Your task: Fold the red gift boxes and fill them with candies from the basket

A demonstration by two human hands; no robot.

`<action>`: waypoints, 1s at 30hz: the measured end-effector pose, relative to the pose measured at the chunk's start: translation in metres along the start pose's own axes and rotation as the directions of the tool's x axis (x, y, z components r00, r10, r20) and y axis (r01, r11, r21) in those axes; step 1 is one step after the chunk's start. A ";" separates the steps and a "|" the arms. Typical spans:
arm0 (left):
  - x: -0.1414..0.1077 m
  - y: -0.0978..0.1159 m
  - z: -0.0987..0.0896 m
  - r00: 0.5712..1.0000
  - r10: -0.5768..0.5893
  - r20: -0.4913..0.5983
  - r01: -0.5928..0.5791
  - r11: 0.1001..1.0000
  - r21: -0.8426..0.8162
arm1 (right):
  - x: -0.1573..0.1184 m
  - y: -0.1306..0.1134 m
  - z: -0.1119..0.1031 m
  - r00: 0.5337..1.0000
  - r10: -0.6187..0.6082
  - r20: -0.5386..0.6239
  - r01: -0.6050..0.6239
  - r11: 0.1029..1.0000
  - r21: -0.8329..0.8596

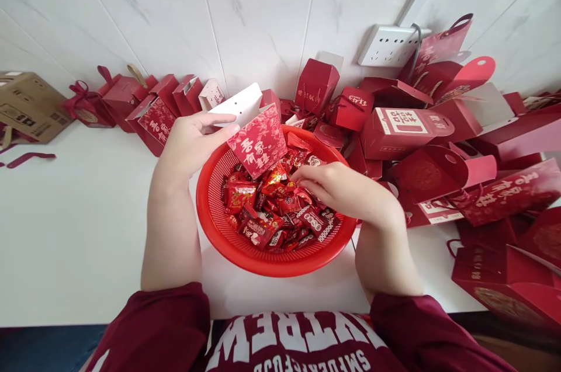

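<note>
A round red plastic basket (209, 226) stands on the white table in front of me, filled with red-wrapped candies (260, 226). My left hand (199, 141) grips a small red floral gift box (258, 141) by its left side. The box is tilted over the basket's far left part, its lid flap up and its white lining showing. My right hand (326, 182) reaches into the basket from the right, fingers bent together among the candies. Its fingertips touch a gold-and-red wrapper area, and what they pinch is hard to make out.
Several red gift boxes (153, 121) line the wall at left. Many more red boxes (394, 132) pile up at right, near a white power strip (392, 45). A brown cardboard box (33, 106) and a dark red ribbon (30, 159) lie at far left on the white table (79, 232).
</note>
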State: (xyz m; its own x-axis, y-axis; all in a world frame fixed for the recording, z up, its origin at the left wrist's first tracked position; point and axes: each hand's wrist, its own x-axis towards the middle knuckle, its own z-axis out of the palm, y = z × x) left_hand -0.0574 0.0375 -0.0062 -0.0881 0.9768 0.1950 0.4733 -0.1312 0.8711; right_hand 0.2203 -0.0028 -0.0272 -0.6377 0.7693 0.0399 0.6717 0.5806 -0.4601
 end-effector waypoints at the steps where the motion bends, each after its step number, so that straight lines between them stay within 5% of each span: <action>1: 0.000 0.000 0.000 1.000 0.008 0.011 -0.008 1.000 0.016 | 0.002 0.000 0.005 0.998 -0.006 0.056 0.005 1.000 0.006; 6: -0.003 0.003 -0.009 0.994 0.053 0.092 -0.066 0.987 0.144 | 0.006 0.001 0.031 0.916 -0.077 0.395 0.092 0.996 -0.020; 8: -0.002 0.003 -0.014 0.986 0.067 0.155 -0.098 0.974 0.205 | 0.003 0.005 0.034 0.892 -0.067 0.447 0.104 0.993 -0.058; 17: -0.003 0.000 -0.021 0.947 0.171 0.271 -0.233 0.948 0.217 | 0.018 0.031 0.028 0.925 0.302 0.232 -0.177 0.881 -0.439; 30: -0.008 0.003 -0.034 0.890 0.195 0.413 -0.344 0.881 0.324 | 0.052 0.037 0.054 0.936 0.117 0.331 0.015 0.929 -0.369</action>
State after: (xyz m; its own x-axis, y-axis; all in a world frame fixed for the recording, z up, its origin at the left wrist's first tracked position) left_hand -0.0854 0.0233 0.0104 0.3755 0.9133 0.1575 0.7315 -0.3964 0.5547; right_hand 0.1916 0.0437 -0.0900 -0.6437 0.6997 -0.3099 0.7539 0.6493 -0.0999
